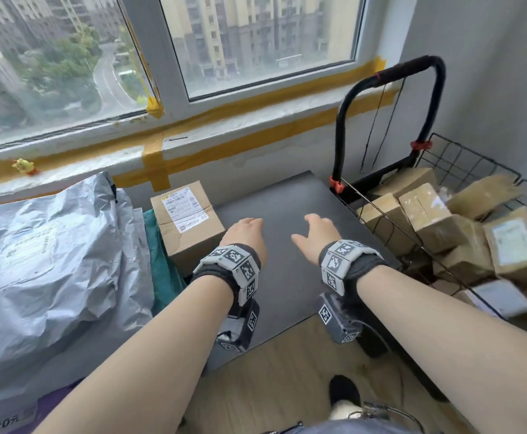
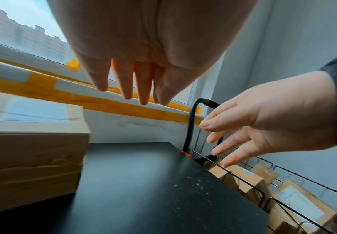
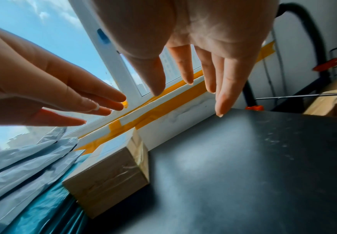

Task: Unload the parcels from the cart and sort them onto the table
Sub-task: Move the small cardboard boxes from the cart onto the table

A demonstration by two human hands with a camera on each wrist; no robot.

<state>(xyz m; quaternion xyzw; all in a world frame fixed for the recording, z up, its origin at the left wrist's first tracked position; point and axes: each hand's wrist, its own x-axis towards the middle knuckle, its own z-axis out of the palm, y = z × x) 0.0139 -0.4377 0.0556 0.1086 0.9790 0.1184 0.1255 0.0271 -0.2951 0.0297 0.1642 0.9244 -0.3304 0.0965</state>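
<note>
A cardboard box [image 1: 187, 220] with a white label stands on the black table [image 1: 287, 277], next to a pile of grey plastic mailer bags [image 1: 52, 264]. My left hand [image 1: 245, 234] hovers just right of the box, fingers straight, holding nothing. My right hand [image 1: 315, 238] hangs over the bare table with fingers spread, also empty. To the right, the wire cart [image 1: 444, 170] holds several brown cardboard parcels [image 1: 428, 211]. The wrist views show the left hand [image 2: 131, 88] and the right hand [image 3: 183, 85] open above the table [image 2: 143, 190], with the box [image 3: 107, 180] beside them.
A teal bag [image 1: 161, 270] lies between the box and the mailers. The cart's black handle [image 1: 390, 76] rises at the table's far right corner. Behind the table runs a window sill [image 1: 130, 151] with yellow tape and a small yellow toy [image 1: 24, 166]. Wooden floor [image 1: 287, 371] lies below.
</note>
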